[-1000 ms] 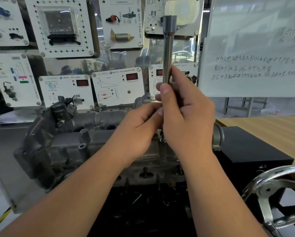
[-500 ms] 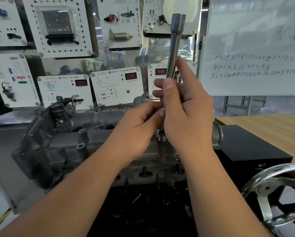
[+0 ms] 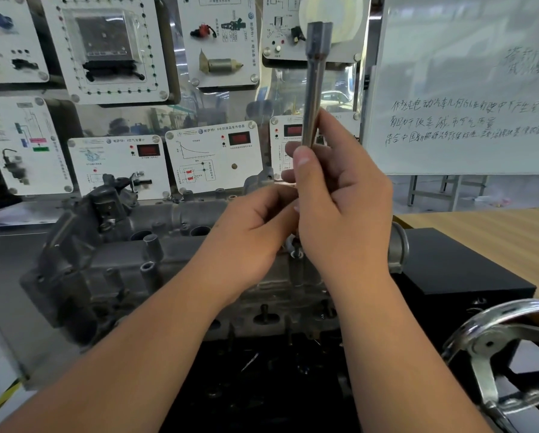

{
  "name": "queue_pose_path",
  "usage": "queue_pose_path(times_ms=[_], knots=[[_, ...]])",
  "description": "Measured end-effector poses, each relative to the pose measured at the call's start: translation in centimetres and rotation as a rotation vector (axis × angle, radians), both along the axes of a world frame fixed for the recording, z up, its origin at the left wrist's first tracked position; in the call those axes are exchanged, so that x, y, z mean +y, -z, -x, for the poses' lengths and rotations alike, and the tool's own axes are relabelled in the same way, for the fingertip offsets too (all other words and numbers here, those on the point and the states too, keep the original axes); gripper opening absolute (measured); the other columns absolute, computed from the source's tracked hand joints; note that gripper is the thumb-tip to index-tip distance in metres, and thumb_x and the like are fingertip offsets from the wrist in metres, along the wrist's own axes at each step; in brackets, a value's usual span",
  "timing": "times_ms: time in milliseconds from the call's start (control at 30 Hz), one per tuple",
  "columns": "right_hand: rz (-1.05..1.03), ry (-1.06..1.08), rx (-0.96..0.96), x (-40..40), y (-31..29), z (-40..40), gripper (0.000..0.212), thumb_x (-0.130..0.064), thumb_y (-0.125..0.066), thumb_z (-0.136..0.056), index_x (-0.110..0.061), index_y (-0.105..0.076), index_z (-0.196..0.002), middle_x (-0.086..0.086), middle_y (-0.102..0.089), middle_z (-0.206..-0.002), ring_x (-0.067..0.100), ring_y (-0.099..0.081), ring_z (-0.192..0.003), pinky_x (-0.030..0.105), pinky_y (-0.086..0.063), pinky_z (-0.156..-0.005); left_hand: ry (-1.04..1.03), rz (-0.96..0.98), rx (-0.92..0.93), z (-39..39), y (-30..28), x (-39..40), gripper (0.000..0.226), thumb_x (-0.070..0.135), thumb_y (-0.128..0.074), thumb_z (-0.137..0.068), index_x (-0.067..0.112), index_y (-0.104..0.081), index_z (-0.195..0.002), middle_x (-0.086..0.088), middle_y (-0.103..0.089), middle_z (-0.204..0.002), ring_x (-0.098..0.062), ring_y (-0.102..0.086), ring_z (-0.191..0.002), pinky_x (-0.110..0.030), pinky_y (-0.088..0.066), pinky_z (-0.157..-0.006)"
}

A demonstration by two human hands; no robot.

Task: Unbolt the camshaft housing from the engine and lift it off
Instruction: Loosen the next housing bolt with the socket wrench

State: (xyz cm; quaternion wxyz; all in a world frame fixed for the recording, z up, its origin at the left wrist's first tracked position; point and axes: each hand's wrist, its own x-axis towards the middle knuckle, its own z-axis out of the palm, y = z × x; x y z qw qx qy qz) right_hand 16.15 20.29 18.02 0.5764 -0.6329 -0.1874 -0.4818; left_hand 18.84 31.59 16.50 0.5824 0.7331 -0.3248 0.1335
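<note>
Right hand (image 3: 343, 210) holds a long metal socket tube (image 3: 313, 85) upright, thumb and fingers curled round its lower end; the hex-mouthed top stands well above the grip, in front of the display boards (image 3: 213, 157). Left hand (image 3: 255, 232) sits just left of the right, touching it, fingers curled in toward the tube's foot — what they pinch, if anything, is hidden behind the right hand, so the state of that grip cannot be told. Directly below both grips lies the grey camshaft housing (image 3: 168, 245), seated on top of the engine (image 3: 271, 295), running left to right with open round bores along its upper face. A small bolt head (image 3: 296, 252) shows on the housing just under the heel of the right hand. Right of the grip and lower: a black box (image 3: 455, 276), then a shiny metal handwheel (image 3: 496, 348) nearest the camera. Behind the right hand, a whiteboard (image 3: 468, 89) with handwriting; beyond the box, a wooden surface (image 3: 496, 232).
</note>
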Motion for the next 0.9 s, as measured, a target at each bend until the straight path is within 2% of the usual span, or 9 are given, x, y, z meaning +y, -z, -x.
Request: queue_pose_path(times_ms=[67, 200, 333, 433, 500, 633, 733, 800, 900], knots=[[0.016, 0.025, 0.008, -0.1, -0.1, 0.0, 0.04, -0.028, -0.064, -0.096, -0.016, -0.064, -0.134, -0.009, -0.073, -0.103, 0.006, -0.068, -0.095, 0.034, -0.057, -0.085, -0.015, 0.031, 0.008, 0.0, 0.0, -0.1, 0.036, 0.047, -0.066, -0.081, 0.024, -0.071, -0.109, -0.009, -0.076, -0.102, -0.042, -0.069, -0.099, -0.068, -0.054, -0.088], [0.026, 0.075, 0.006, 0.2, 0.2, 0.0, 0.032, -0.026, -0.061, -0.097, -0.01, -0.07, -0.123, -0.002, -0.074, -0.1, 0.007, -0.068, -0.094, 0.035, -0.057, -0.085, -0.042, 0.066, 0.021, -0.3, 0.0, -0.1, 0.038, 0.047, -0.07, -0.072, 0.019, -0.068, -0.097, -0.016, -0.072, -0.095, -0.045, -0.067, -0.089, -0.064, -0.055, -0.077], [0.022, 0.016, 0.019, 0.2, 0.2, 0.0, 0.043, -0.024, -0.051, -0.101, -0.016, -0.056, -0.143, -0.008, -0.074, -0.107, 0.0, -0.07, -0.098, 0.03, -0.059, -0.087, 0.034, 0.036, 0.06, -0.7, 0.1, 0.1, 0.03, 0.056, -0.061, -0.088, 0.034, -0.073, -0.103, -0.004, -0.076, -0.101, -0.022, -0.072, -0.093, -0.044, -0.06, -0.079], [0.049, 0.036, 0.006, 0.0, 0.1, -0.1, 0.047, -0.025, -0.048, -0.101, -0.018, -0.05, -0.148, -0.012, -0.073, -0.108, -0.005, -0.067, -0.099, 0.017, -0.056, -0.084, 0.067, -0.005, 0.043, -0.9, 0.2, 0.2, 0.026, 0.052, -0.06, -0.092, 0.038, -0.074, -0.109, 0.001, -0.077, -0.103, -0.03, -0.072, -0.097, -0.054, -0.059, -0.086], [0.064, 0.041, 0.007, -0.2, 0.1, -0.1, 0.046, -0.025, -0.047, -0.102, -0.017, -0.05, -0.147, -0.012, -0.073, -0.109, -0.006, -0.066, -0.1, 0.015, -0.054, -0.083, 0.08, -0.02, 0.029, -0.9, 0.2, 0.3, 0.024, 0.05, -0.061, -0.09, 0.04, -0.074, -0.107, 0.007, -0.077, -0.097, -0.018, -0.072, -0.085, -0.044, -0.057, -0.076], [0.094, 0.015, 0.054, -0.5, 0.1, -0.2, 0.042, -0.027, -0.048, -0.103, -0.015, -0.056, -0.143, -0.005, -0.074, -0.115, 0.004, -0.067, -0.106, 0.029, -0.056, -0.09, 0.081, -0.031, -0.006, -1.2, 0.3, 0.2, 0.018, 0.047, -0.06, -0.087, 0.038, -0.073, -0.096, 0.017, -0.065, -0.072, -0.001, -0.054, -0.061, -0.024, -0.041, -0.062], [0.148, 0.024, 0.097, -0.7, 0.1, -0.3, 0.037, -0.03, -0.051, -0.103, -0.016, -0.063, -0.135, -0.006, -0.074, -0.111, -0.001, -0.066, -0.101, 0.016, -0.053, -0.084, 0.103, 0.002, -0.005, -1.2, 0.3, 0.1, 0.013, 0.039, -0.061, -0.094, 0.033, -0.071, -0.097, 0.018, -0.067, -0.074, 0.003, -0.056, -0.061, -0.016, -0.045, -0.059], [0.174, 0.017, 0.114, -0.9, 0.2, -0.5, 0.03, -0.028, -0.055, -0.103, -0.017, -0.068, -0.127, -0.013, -0.073, -0.098, -0.006, -0.064, -0.089, 0.008, -0.048, -0.076, 0.091, 0.017, 0.019, -1.2, 0.2, 0.1, 0.014, 0.035, -0.058, -0.099, 0.029, -0.071, -0.101, 0.014, -0.071, -0.081, 0.002, -0.06, -0.066, -0.016, -0.048, -0.059], [0.175, 0.004, 0.109, -1.4, 0.2, -0.6, 0.021, -0.027, -0.057, -0.102, -0.022, -0.073, -0.114, -0.022, -0.067, -0.081, -0.005, -0.063, -0.082, 0.008, -0.045, -0.07, 0.03, -0.009, 0.032, -1.1, 0.2, 0.2, 0.032, 0.047, -0.058, -0.096, 0.019, -0.068, -0.105, -0.011, -0.071, -0.093, -0.011, -0.061, -0.075, -0.026, -0.048, -0.063]])
